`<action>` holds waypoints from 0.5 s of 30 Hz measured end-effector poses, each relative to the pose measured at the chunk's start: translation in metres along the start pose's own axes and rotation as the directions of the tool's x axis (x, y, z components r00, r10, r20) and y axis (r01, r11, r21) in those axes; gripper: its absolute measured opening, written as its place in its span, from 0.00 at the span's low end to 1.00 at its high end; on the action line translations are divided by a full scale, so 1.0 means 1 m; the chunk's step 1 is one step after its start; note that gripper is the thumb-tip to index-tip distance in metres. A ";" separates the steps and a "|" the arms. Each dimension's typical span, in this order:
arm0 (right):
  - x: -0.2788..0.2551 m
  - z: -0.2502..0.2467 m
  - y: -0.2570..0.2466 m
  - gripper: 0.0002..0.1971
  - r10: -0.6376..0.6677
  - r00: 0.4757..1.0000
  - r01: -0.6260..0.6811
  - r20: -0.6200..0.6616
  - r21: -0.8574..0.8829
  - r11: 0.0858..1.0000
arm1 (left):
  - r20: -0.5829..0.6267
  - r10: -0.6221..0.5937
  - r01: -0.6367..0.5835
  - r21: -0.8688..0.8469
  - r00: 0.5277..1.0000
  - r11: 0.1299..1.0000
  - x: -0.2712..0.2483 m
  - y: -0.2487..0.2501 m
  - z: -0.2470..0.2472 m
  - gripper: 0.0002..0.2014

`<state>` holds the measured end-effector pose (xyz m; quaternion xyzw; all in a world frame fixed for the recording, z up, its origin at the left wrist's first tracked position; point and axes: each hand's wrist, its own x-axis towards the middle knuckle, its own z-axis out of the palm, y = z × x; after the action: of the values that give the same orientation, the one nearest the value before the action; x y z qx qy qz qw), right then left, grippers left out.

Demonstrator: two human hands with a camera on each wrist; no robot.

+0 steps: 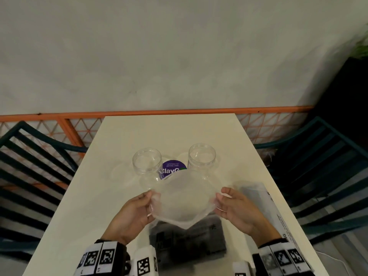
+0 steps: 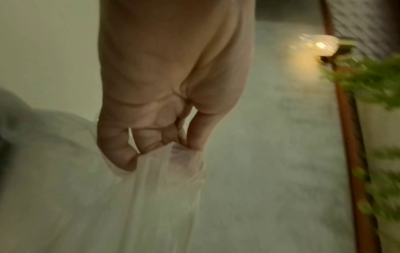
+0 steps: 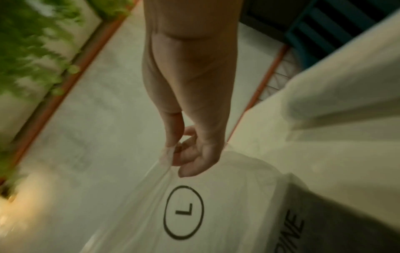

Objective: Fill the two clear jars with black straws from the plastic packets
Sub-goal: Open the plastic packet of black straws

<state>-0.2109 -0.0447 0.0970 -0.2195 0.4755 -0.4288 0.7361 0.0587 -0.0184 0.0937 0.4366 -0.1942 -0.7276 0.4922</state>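
Both hands, left hand point(image 1: 133, 211) & right hand point(image 1: 237, 208), pinch packet point(image 1: 184, 200) mouth apart, prob. to reach straws point(image 1: 189, 244); jars point(image 1: 147, 163) wait.

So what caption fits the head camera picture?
Both hands, left hand and right hand, pull open a plastic packet before two empty clear jars.

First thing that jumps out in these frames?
Both hands, left hand and right hand, pinch opposite edges of a plastic packet held open above the table at the near centre. Behind it stand two empty clear jars, the left jar and the right jar, with a purple round sticker between them.
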 end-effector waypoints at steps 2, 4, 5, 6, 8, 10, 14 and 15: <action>0.003 -0.008 -0.003 0.10 0.051 0.997 -0.061 0.064 0.160 0.985 | 0.030 -0.033 0.036 -0.129 0.999 0.991 0.001 0.001 -0.009 0.30; 0.006 -0.016 -0.002 0.20 0.030 0.989 -0.069 0.145 0.274 0.959 | 0.038 -0.009 0.017 -0.228 0.999 0.973 0.000 -0.002 -0.015 0.34; 0.007 -0.020 -0.001 0.27 0.016 0.984 -0.070 0.178 0.303 0.950 | 0.028 0.002 0.005 -0.247 1.000 0.969 -0.001 -0.003 -0.015 0.32; 0.007 -0.020 -0.001 0.31 0.006 0.980 -0.067 0.197 0.305 0.950 | 0.026 0.021 -0.014 -0.243 0.999 0.970 -0.004 -0.004 -0.013 0.28; 0.005 -0.018 -0.001 0.30 -0.005 0.979 -0.043 0.205 0.229 0.973 | 0.042 0.085 -0.075 -0.191 0.996 0.979 -0.008 -0.006 -0.009 0.31; 0.001 -0.006 0.000 0.23 -0.011 0.983 0.008 0.183 0.014 1.000 | 0.045 0.147 -0.146 -0.032 0.988 0.989 -0.011 -0.007 -0.001 0.39; 0.007 0.008 0.006 0.14 -0.363 0.932 0.206 0.021 -0.853 0.479 | -0.024 0.253 -0.236 0.282 0.967 0.930 -0.011 -0.009 0.012 0.22; 0.009 0.008 0.006 0.13 -0.475 0.880 0.197 0.005 -0.914 0.355 | -0.046 0.292 -0.259 0.345 0.955 0.902 -0.010 -0.010 0.014 0.21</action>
<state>-0.1994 -0.0503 0.0916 -0.6097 0.6644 -0.2778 0.3311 0.0435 -0.0070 0.0986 0.5166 -0.3507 -0.5849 0.5177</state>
